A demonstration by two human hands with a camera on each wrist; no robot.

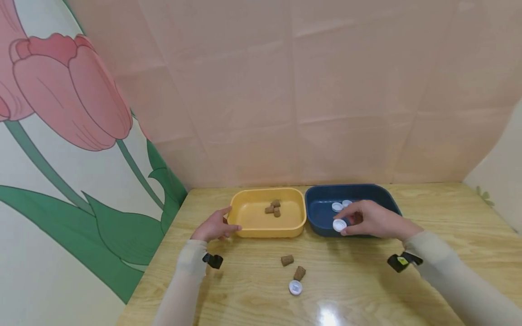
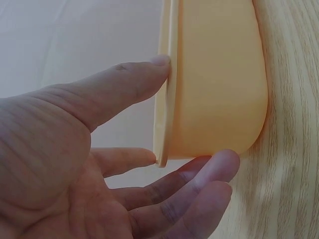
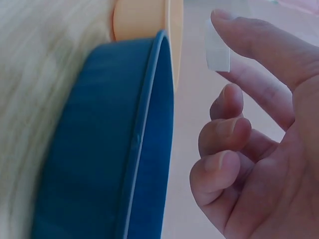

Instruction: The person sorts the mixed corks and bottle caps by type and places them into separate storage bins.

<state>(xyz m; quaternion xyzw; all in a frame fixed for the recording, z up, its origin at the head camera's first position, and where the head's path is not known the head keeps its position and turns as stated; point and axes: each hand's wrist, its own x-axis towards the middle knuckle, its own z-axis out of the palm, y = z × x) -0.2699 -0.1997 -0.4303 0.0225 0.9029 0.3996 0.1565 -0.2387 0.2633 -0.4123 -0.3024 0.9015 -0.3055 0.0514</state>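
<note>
My right hand (image 1: 369,219) pinches a white bottle cap (image 1: 339,225) between thumb and index finger, over the front of the navy blue tray (image 1: 389,199). In the right wrist view the cap (image 3: 218,50) shows edge-on above the rim, the other fingers loosely bent. Inside that tray lie more white caps (image 1: 336,207). At the left front corner of the yellow tray (image 1: 244,194), my left hand (image 1: 214,226) rests with spread fingers. The left wrist view shows its thumb (image 2: 132,82) against the tray's rim. Several corks (image 1: 269,209) lie together in the yellow tray.
Two corks (image 1: 287,260) lie on the wooden table (image 1: 244,290) in front of the trays. Close to the nearer cork is another white cap (image 1: 295,287). Both trays stand side by side near a wall (image 1: 293,90) behind the table.
</note>
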